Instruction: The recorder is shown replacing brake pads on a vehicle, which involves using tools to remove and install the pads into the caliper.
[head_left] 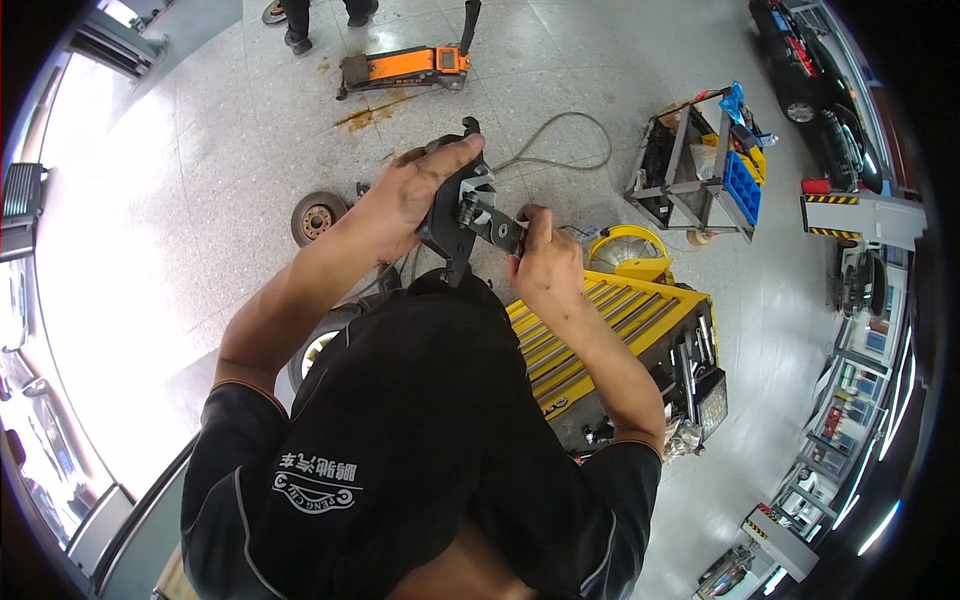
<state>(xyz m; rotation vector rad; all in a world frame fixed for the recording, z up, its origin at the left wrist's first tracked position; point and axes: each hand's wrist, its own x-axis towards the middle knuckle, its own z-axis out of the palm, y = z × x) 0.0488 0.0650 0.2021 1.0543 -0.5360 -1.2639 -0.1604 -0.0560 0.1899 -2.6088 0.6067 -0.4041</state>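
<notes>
My left hand [410,195] is closed round the upper left side of a black metal bracket [445,225] with a hooked top end, held up in front of my chest. A short dark arm [497,229] with a round bolt or pin sticks out of the bracket's right side, and a small spring-like part lies beside it. On that arm's outer end the fingers of my right hand [550,262] are closed. Whether the arm is fixed to the bracket or only held against it, I cannot tell. My palms hide part of both pieces.
A yellow tool chest [610,310] with a ridged top stands close at my right, a yellow round reel [628,245] behind it. Further right is a grey cart [685,187]. Ahead lie an orange floor jack [405,66], a brake disc [318,218] and a looped cable [605,130]. Another person's legs [298,22] show.
</notes>
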